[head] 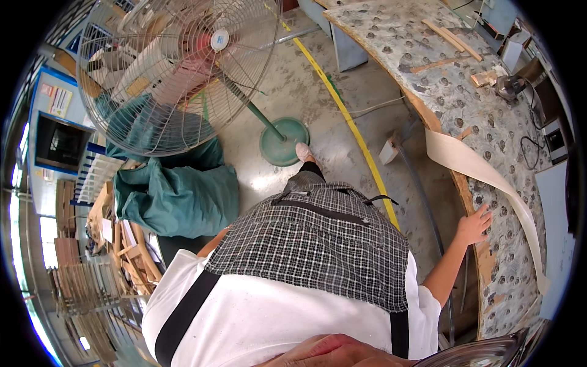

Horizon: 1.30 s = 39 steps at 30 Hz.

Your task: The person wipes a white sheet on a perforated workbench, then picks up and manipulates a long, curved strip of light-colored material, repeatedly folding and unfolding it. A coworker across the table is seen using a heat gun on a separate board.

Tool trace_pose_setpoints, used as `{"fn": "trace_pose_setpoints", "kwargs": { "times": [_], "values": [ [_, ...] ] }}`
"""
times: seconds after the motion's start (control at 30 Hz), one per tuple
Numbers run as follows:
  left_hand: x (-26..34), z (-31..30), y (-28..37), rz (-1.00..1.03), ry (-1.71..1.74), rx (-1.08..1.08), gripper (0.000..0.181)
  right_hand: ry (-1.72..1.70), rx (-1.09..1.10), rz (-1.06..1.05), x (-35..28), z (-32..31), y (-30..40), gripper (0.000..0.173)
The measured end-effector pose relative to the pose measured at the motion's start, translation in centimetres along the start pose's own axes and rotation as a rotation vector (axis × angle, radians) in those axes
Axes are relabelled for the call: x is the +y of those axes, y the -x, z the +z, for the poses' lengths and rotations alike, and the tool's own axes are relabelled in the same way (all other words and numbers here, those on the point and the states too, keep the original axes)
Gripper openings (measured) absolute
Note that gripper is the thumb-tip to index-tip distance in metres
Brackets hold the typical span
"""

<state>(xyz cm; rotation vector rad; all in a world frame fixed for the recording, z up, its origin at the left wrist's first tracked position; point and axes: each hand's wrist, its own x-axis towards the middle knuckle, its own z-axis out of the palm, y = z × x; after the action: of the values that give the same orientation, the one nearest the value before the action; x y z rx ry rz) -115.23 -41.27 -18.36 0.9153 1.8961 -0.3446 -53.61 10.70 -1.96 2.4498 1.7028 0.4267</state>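
Note:
My right hand (pixel 474 225) is at the front edge of the worktable (pixel 380 32), its fingers apart and nothing held. The fingers appear to touch the tabletop, which is studded with dark bolt-like knobs. Just ahead of that hand, a long pale strip of flexible material (pixel 481 172) lies across the table, one end lapping over the wooden edge. My left hand is out of view behind the checked apron (pixel 312 243); only part of that forearm shows.
A caged pedestal fan (pixel 220 41) stands on a round green base (pixel 284 142) by my foot. Green fabric sacks (pixel 183 197) and wood scraps (pixel 133 247) lie to my left. Two wooden sticks (pixel 451 39) and a corded power tool (pixel 510 86) rest on the table. A yellow line (pixel 348 119) crosses the floor.

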Motion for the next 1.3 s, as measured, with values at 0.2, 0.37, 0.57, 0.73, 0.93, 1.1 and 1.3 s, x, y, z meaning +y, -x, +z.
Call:
{"fn": "trace_pose_setpoints", "kwargs": {
  "times": [0.2, 0.37, 0.57, 0.73, 0.93, 1.1, 1.3],
  "values": [
    [-0.5, -0.3, -0.4, 0.000, 0.007, 0.002, 0.033, -0.002, 0.003, -0.005, -0.1, -0.1, -0.1, 0.077],
    [-0.4, -2.6, -0.6, 0.017, -0.026, -0.023, 0.033, -0.005, -0.010, 0.013, 0.5, 0.2, -0.2, 0.077],
    [1.5, -7.5, -0.5, 0.019, -0.122, -0.086, 0.033, -0.032, -0.037, -0.008, 0.5, 0.4, 0.2, 0.079],
    [7.4, -15.7, -4.3, 0.099, -0.285, -0.163, 0.033, 0.018, -0.032, -0.003, 1.0, 0.3, 0.2, 0.079],
    [9.0, -20.7, -13.2, 0.427, -0.386, -0.024, 0.042, -0.145, -0.078, 0.014, -0.9, -2.8, 0.1, 0.072],
    [19.8, -25.1, -15.1, 0.707, -0.441, 0.094, 0.040, -0.186, -0.052, 0.020, 0.3, 0.0, -1.0, 0.073],
    [43.4, -31.6, -5.6, 1.290, -0.604, 0.258, 0.025, -0.239, -0.086, -0.002, 2.0, -0.1, 4.7, 0.071]
  ]
}}
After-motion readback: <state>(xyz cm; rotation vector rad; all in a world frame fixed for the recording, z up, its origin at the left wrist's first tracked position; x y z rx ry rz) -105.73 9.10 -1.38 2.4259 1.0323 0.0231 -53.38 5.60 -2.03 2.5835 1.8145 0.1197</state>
